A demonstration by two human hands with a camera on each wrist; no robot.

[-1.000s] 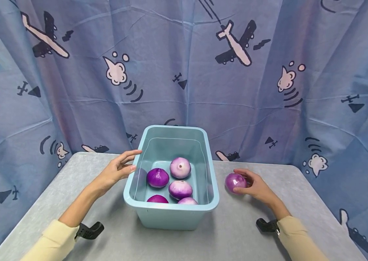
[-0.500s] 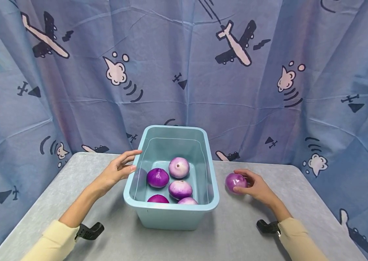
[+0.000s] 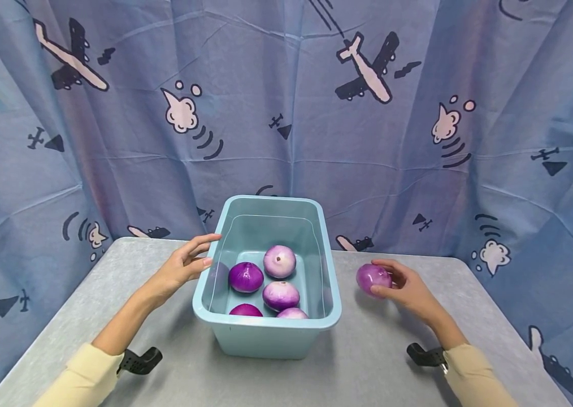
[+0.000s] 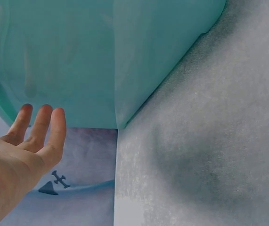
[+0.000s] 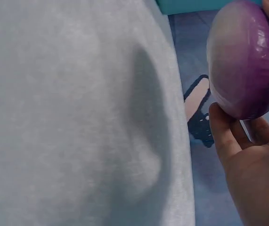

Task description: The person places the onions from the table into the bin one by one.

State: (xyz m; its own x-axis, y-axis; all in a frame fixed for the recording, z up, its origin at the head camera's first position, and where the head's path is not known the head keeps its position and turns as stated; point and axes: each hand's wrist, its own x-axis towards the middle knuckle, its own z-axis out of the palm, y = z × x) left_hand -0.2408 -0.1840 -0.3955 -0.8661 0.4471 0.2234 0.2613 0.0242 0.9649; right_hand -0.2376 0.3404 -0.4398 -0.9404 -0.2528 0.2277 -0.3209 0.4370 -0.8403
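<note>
My right hand (image 3: pixel 411 292) grips a purple onion (image 3: pixel 372 279) between thumb and fingers, slightly above the table to the right of the bin. In the right wrist view the onion (image 5: pixel 242 59) shows a pale side and a glossy purple side. A light blue plastic bin (image 3: pixel 268 323) stands mid-table, with several red onions (image 3: pixel 246 277) on its floor. Two of them are partly hidden behind the near rim. My left hand (image 3: pixel 177 271) touches the bin's left rim with fingers extended; in the left wrist view its fingers (image 4: pixel 56 132) lie loosely beside the outer wall.
The grey table (image 3: pixel 363 362) ends at a far edge just behind the bin. A blue curtain (image 3: pixel 246 113) printed with airplanes hangs behind and on both sides. Black wrist devices (image 3: pixel 140 360) sit on both forearms.
My right hand has lifted the onion off the table and moved it slightly up and right. The left hand and the bin stay where they were.
</note>
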